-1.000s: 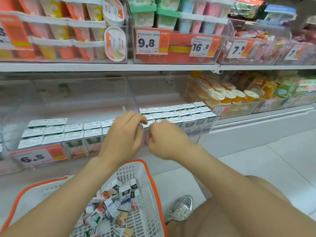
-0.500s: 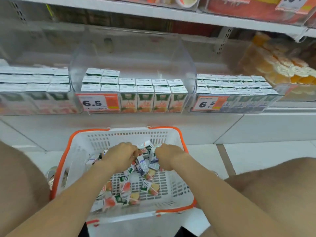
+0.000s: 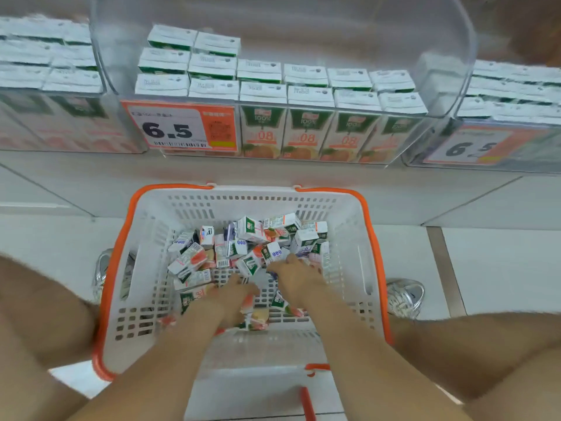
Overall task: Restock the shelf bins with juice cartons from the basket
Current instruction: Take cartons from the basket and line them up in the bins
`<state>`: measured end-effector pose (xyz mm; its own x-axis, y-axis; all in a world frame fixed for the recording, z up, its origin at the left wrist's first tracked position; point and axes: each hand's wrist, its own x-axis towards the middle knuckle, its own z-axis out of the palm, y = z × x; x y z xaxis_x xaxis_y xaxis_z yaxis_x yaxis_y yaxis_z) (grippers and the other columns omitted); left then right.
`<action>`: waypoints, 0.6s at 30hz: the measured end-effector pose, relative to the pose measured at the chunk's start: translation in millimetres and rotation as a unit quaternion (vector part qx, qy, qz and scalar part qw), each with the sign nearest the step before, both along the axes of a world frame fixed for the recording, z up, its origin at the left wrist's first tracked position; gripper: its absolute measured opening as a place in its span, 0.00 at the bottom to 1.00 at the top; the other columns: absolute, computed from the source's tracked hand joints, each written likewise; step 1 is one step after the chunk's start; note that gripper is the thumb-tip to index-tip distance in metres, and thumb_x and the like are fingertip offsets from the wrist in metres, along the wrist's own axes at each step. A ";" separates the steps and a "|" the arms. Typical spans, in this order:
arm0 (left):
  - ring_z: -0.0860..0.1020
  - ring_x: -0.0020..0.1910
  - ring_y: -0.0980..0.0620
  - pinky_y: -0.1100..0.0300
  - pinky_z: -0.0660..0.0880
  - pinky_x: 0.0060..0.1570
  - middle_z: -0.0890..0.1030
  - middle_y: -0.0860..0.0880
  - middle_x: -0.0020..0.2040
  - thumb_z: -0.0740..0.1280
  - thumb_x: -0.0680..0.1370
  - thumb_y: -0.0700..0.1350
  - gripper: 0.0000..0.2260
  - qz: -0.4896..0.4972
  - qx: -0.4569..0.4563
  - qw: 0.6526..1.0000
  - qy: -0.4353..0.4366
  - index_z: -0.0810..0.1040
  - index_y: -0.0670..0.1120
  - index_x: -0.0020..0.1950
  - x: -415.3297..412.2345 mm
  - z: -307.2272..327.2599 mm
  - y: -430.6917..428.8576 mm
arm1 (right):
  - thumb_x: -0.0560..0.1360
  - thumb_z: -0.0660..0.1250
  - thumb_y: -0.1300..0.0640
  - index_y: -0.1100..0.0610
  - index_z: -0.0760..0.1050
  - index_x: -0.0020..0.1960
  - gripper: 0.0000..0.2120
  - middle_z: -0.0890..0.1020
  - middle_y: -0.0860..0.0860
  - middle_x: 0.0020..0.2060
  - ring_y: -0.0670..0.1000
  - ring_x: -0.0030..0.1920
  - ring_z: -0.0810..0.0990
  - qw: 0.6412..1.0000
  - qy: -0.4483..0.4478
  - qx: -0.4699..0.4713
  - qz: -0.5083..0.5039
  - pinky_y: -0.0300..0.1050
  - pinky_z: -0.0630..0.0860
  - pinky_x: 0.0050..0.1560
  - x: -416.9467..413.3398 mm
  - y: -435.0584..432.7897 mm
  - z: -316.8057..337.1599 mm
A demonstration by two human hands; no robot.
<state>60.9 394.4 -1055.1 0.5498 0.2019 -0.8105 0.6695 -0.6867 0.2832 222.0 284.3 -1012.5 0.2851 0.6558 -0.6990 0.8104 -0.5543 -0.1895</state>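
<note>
The floor (image 3: 501,262) is laid with pale glossy tiles and is crossed at the right by a darker strip (image 3: 444,268). A white base panel (image 3: 76,189) is fitted beneath the shelving. An orange price tag (image 3: 179,126) marked 6.5 is mounted above it, and a second tag (image 3: 467,147) is mounted further right. The scene is evenly lit.

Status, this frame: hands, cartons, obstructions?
Left hand and right hand down in basket among cartons, grip unclear. Middle bin part full. Nothing in the way.

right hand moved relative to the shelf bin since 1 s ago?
Yes. The right hand has left the front edge of the shelf bin and come down into the basket among the juice cartons.
</note>
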 end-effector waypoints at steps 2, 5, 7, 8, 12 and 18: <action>0.68 0.72 0.32 0.36 0.66 0.75 0.55 0.47 0.77 0.66 0.78 0.32 0.37 -0.043 0.009 0.998 0.036 0.65 0.67 0.77 2.0 -7.4 -11.6 | 0.80 0.59 0.68 0.48 0.67 0.79 0.30 0.62 0.61 0.75 0.65 0.65 0.78 1.000 0.017 -0.023 -0.011 0.60 0.76 0.64 -4.4 2.7 -14.8; 0.77 0.61 0.41 0.49 0.75 0.63 0.50 0.44 0.79 0.64 0.78 0.28 0.35 -0.057 0.033 0.997 0.034 0.68 0.58 0.78 6.5 -5.7 -22.9 | 0.83 0.61 0.64 0.48 0.72 0.76 0.24 0.67 0.60 0.72 0.63 0.59 0.82 0.999 0.020 0.011 -0.035 0.57 0.79 0.62 -3.8 4.6 -25.0; 0.76 0.50 0.44 0.52 0.73 0.53 0.55 0.43 0.77 0.68 0.78 0.31 0.26 -0.032 0.048 0.998 -0.005 0.74 0.54 0.71 6.3 -6.4 -21.2 | 0.85 0.62 0.54 0.46 0.76 0.70 0.15 0.73 0.56 0.64 0.60 0.56 0.82 0.997 0.013 0.056 -0.053 0.55 0.80 0.58 0.9 6.7 -22.1; 0.75 0.49 0.44 0.52 0.73 0.54 0.58 0.44 0.75 0.70 0.78 0.33 0.21 -0.018 0.057 0.998 -0.020 0.75 0.53 0.66 5.6 -6.2 -18.5 | 0.84 0.64 0.50 0.46 0.77 0.67 0.12 0.75 0.54 0.60 0.58 0.53 0.82 0.995 0.014 0.079 -0.067 0.54 0.81 0.55 4.7 7.7 -20.1; 0.78 0.50 0.43 0.49 0.78 0.53 0.71 0.46 0.63 0.71 0.77 0.36 0.20 0.043 0.097 0.991 -0.087 0.66 0.54 0.57 -0.5 -2.1 -8.3 | 0.81 0.70 0.54 0.47 0.79 0.56 0.04 0.79 0.44 0.45 0.47 0.39 0.79 0.968 0.101 0.156 -0.167 0.52 0.82 0.47 15.6 3.6 -11.3; 0.79 0.47 0.50 0.52 0.78 0.45 0.78 0.49 0.53 0.72 0.78 0.40 0.21 0.270 0.031 0.949 -0.160 0.65 0.54 0.63 -2.8 23.0 10.5 | 0.77 0.62 0.76 0.55 0.61 0.64 0.24 0.74 0.54 0.46 0.51 0.34 0.70 0.843 0.328 0.172 -0.389 0.40 0.66 0.29 21.7 -4.4 20.2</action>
<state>58.0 404.9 -1032.1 0.5677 0.5668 -0.5971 0.8158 -0.2897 0.5006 243.7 279.8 -992.2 0.3495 0.6446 -0.6799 -0.1151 -0.6906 -0.7140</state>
